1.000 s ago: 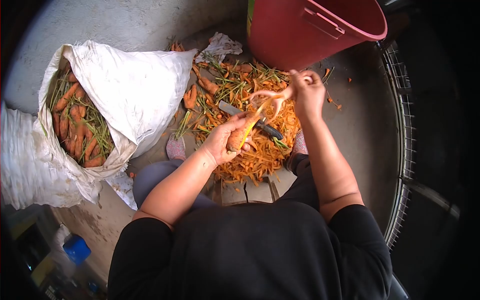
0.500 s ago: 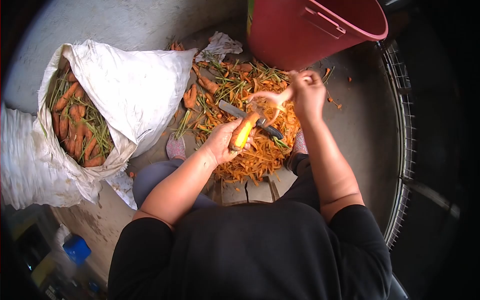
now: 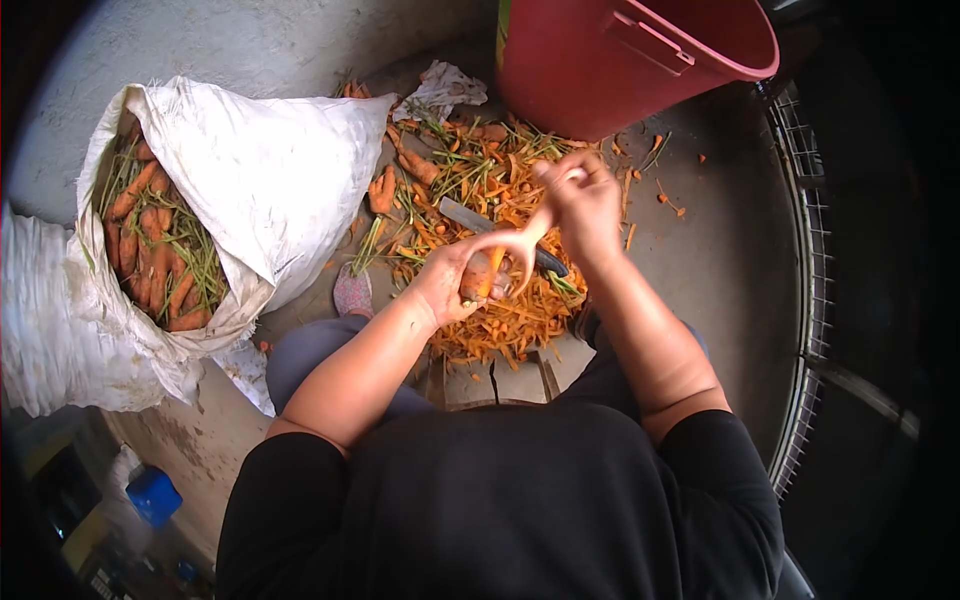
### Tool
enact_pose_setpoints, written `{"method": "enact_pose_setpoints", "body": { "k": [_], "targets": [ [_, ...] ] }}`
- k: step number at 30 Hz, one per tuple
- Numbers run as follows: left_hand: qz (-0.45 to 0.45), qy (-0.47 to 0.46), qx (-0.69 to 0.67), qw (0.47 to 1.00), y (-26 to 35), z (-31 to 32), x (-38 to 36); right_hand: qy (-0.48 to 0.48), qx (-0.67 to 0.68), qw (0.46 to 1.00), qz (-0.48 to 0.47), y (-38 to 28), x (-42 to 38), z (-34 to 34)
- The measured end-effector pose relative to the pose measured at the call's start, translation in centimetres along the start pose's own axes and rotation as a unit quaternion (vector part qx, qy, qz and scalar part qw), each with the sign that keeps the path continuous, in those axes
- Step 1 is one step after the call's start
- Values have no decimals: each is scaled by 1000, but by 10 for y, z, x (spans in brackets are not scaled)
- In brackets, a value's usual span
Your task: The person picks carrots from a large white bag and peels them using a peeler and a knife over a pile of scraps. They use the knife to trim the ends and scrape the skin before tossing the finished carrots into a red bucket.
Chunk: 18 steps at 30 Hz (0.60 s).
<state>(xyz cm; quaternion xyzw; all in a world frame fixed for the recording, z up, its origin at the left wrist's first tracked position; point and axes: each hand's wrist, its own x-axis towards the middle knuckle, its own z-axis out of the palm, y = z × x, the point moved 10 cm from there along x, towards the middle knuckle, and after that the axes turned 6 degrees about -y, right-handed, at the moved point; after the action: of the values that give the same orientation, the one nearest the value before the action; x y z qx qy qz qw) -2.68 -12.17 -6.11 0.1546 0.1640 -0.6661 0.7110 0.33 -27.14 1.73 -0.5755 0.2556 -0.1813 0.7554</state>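
A carrot (image 3: 474, 287) with a bright peeled strip is gripped in my left hand (image 3: 441, 283), over the pile of shavings. My right hand (image 3: 588, 208) is closed round the handle of a pale Y-shaped peeler (image 3: 521, 240). The peeler's forked head lies across the carrot, close to my left fingers; whether its blade touches is blurred. Beneath both hands is a heap of orange peelings (image 3: 510, 330) with green stalks. A knife (image 3: 470, 216) with a dark handle rests on that heap, partly hidden behind the peeler.
At the left, a white sack (image 3: 265, 170) lies with its mouth showing unpeeled carrots (image 3: 155, 245) and stalks. A big red bucket (image 3: 575, 75) stands beyond the heap. Wire mesh (image 3: 808, 250) edges the right side. A crumpled white cloth (image 3: 440, 90) is on the floor near the wall.
My right hand has brought the peeler left and down, from beyond the carrot's tip to over the carrot. My left hand keeps the carrot in nearly the same place.
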Motion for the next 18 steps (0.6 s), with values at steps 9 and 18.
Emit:
{"method": "enact_pose_setpoints", "body": {
  "k": [9, 18],
  "targets": [
    [-31, -62, -1, 998, -10, 18, -2, 193, -46, 980, -28, 17, 41, -106],
    [21, -43, 43, 998, -4, 8, 1, -19, -89, 995, 42, 21, -1, 3]
  ]
}}
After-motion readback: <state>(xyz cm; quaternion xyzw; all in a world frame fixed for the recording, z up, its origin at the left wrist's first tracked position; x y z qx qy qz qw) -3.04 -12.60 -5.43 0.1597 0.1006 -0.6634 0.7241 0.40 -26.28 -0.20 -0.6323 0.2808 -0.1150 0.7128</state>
